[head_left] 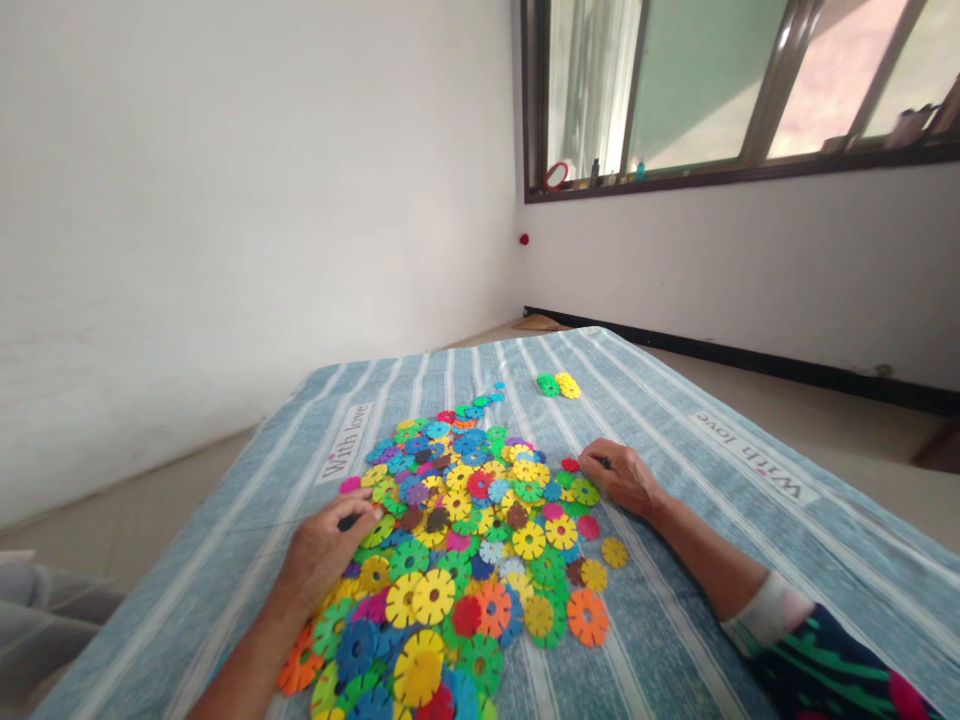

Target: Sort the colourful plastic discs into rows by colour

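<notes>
Notched plastic discs in many colours lie in a broad, overlapping heap (459,540) along the middle of a surface (675,590) covered with striped blue cloth. The left hand (330,545) rests at the heap's left edge, fingers bent over the discs there; whether they grasp one cannot be told. The right hand (624,478) lies at the right edge, fingers curled beside a small red disc (571,465); their grip likewise cannot be told. Beyond, green discs (548,385) and yellow discs (568,386) lie side by side, apart from the heap
</notes>
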The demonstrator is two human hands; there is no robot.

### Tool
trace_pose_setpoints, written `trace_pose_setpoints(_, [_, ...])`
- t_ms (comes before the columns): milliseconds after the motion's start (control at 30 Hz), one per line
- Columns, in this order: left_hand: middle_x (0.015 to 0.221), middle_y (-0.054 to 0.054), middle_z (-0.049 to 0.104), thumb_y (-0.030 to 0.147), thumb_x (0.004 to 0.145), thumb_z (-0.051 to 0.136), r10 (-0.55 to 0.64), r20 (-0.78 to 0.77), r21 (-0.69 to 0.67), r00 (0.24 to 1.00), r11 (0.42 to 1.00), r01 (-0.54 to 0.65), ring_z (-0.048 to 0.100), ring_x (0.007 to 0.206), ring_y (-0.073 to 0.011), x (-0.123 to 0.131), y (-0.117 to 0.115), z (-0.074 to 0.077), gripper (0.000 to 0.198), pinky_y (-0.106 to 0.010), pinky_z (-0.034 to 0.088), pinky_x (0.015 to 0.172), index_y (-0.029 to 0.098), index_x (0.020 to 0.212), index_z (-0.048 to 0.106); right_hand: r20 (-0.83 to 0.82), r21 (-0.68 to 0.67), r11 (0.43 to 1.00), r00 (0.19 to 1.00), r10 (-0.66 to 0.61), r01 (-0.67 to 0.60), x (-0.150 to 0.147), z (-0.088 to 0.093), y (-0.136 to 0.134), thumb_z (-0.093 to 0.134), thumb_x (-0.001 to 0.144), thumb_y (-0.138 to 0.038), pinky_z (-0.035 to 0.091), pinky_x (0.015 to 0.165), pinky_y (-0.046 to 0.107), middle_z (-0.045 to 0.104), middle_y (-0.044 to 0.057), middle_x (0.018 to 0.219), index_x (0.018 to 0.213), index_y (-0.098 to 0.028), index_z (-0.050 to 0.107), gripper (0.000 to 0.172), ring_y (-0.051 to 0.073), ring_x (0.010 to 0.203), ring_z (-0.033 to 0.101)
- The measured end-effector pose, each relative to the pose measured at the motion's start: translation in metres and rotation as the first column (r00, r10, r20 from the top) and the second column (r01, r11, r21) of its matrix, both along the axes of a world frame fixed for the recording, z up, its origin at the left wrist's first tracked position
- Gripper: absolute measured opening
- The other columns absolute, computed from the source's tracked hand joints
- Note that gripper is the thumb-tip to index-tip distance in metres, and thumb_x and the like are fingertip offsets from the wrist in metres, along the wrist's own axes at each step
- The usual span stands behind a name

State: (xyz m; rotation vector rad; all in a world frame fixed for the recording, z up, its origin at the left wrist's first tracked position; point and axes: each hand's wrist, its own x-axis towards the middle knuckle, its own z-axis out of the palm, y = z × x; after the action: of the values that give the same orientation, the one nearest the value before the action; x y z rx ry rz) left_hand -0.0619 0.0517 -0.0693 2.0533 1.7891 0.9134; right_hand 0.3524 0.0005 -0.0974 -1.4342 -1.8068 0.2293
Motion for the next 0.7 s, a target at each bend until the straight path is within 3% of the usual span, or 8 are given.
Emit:
trace_pose_setpoints(267, [0.11,-0.005,0.073,0.054,0.064,0.056,0.007,-0.008,0.014,1.0,1.0,-0.006,0.064,0.107,-0.0295,0.001,0.0,0.001,0.032,-0.038,0.045,0.099,0.025,0.064,0.07,0.08,0.034,0.999,0.997,0.006,-0.008,-0.002,-0.003,-0.007,0.051,0.086,-0.024,0.044,0.072,0.028,0.065,0.003,0.077,0.072,-0.02,0.064,0.019,0.016,0.075,0.059])
trace_pose_setpoints(467, [0.11,-0.003,0.073,0.053,0.065,0.056,-0.001,-0.014,0.031,1.0,1.0,0.001,0.066,0.102,-0.0291,0.002,-0.003,0.003,0.032,-0.036,0.048,0.096,0.025,0.065,0.07,0.24,0.018,1.0,0.97,-0.022,0.018,-0.017,0.0,-0.021,0.052,0.085,-0.018,0.041,0.07,0.026,0.065,0.003,0.077,0.072,-0.02,0.063,0.018,0.016,0.077,0.058])
trace_pose_setpoints(700, [0.112,-0.005,0.072,0.054,0.065,0.055,0.002,-0.004,0.029,1.0,1.0,-0.002,0.065,0.104,-0.0291,0.001,-0.001,0.0,0.032,-0.037,0.046,0.098,0.025,0.064,0.069,0.298,0.022,1.0,0.955,0.004,-0.011,-0.021,-0.002,-0.026,0.053,0.086,-0.018,0.038,0.067,0.026,0.065,0.003,0.075,0.073,-0.021,0.064,0.017,0.017,0.077,0.058])
